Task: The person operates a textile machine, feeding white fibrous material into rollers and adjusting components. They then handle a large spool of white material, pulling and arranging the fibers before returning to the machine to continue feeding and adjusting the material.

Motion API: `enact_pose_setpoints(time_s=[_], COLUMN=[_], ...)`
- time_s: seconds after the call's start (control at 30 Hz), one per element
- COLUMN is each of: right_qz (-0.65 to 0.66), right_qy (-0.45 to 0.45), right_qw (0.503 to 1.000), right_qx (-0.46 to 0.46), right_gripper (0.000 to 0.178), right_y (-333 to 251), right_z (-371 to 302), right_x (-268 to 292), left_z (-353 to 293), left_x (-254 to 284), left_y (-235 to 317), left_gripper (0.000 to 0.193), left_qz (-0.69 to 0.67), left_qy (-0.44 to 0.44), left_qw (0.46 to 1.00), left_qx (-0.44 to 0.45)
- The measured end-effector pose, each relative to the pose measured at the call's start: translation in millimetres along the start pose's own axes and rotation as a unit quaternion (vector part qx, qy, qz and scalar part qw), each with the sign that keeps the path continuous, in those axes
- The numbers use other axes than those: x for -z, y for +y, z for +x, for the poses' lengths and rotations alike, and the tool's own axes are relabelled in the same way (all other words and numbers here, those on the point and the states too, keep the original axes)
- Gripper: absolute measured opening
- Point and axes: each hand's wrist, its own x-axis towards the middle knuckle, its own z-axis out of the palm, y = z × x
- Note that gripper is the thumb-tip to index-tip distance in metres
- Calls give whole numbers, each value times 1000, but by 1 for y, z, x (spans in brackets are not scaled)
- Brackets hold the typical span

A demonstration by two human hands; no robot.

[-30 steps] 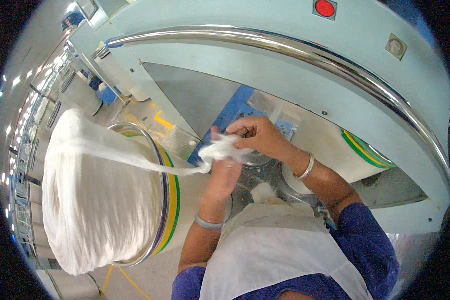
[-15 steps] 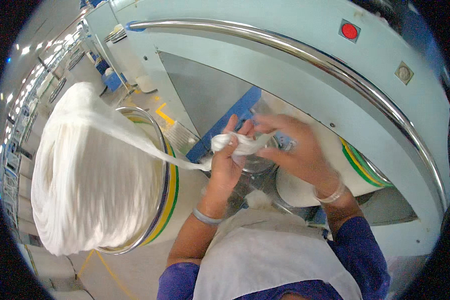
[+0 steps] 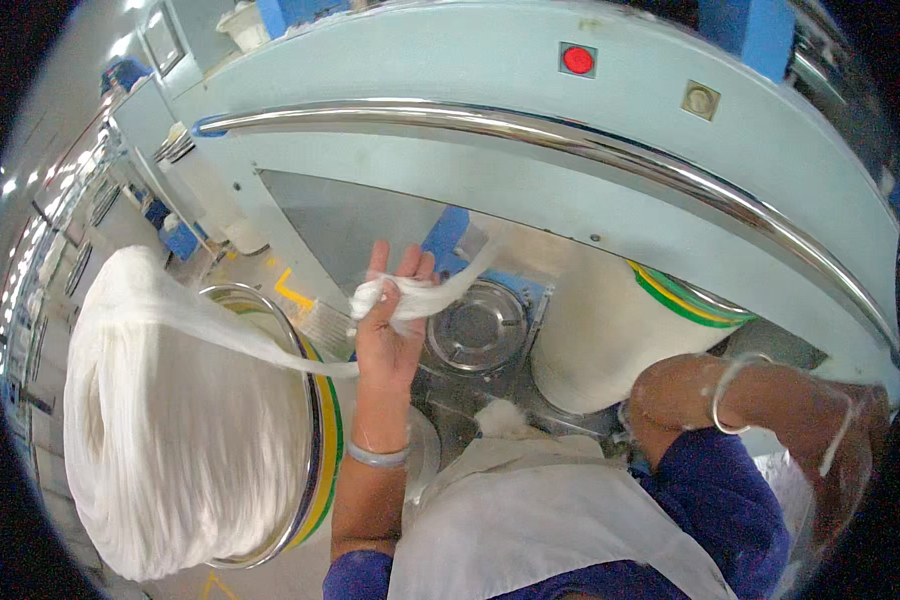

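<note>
A bunched length of white fibre sliver (image 3: 425, 301) lies across the palm of my left hand (image 3: 392, 325), pinned under the thumb while the other fingers point up. One tail of it rises to the right in the air. From the hand, a strand runs left to a big coiled mass of white sliver (image 3: 190, 420) bulging out of a tall can (image 3: 322, 440) with a metal rim and yellow and green bands. My right hand (image 3: 850, 450) is far off at the right edge, away from the sliver; its fingers are blurred. A thin white wisp shows beside it.
A pale machine body (image 3: 450, 160) spans the front, with a curved chrome rail (image 3: 530, 125) and a red button (image 3: 577, 60). Beneath it stand a second banded can (image 3: 590, 330) and a round metal plate (image 3: 478, 325). More cans (image 3: 205, 195) stand at the far left.
My right hand has left the sliver and swung far to the right. My left hand keeps its hold. The view has shifted, so the machine sits lower and further left.
</note>
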Motion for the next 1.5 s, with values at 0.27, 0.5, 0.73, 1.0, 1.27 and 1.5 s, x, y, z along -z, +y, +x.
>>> enact_pose_setpoints(time_s=[0.27, 0.5, 0.73, 1.0, 1.27, 1.5], right_qz=[-165, -412, -459, -359, -424, -385], right_qy=[263, 151, -48, -82, -36, 14], right_qw=[923, 728, 633, 663, 723, 649], right_qx=[-227, -528, -622, -652, -545, -656], right_gripper=[19, 22, 20, 21, 20, 19], right_y=[5, 102, 162, 149, 140, 139], right_z=[-8, -46, -71, -71, -68, -70], right_x=[49, 89, 97, 87, 88, 89], left_z=[4, 2, -21, -24, -29, -26], left_x=[-10, -32, -39, -64, -92, -80], left_y=[13, 17, 9, 26, 23, 25], left_gripper=[61, 54, 32, 25, 34, 42], left_qz=[177, 260, 325, 530, 439, 398], left_qy=[-63, -94, 32, -36, 9, -56], left_qw=[982, 961, 945, 839, 893, 915], left_qx=[19, 14, -12, -116, -97, -41])
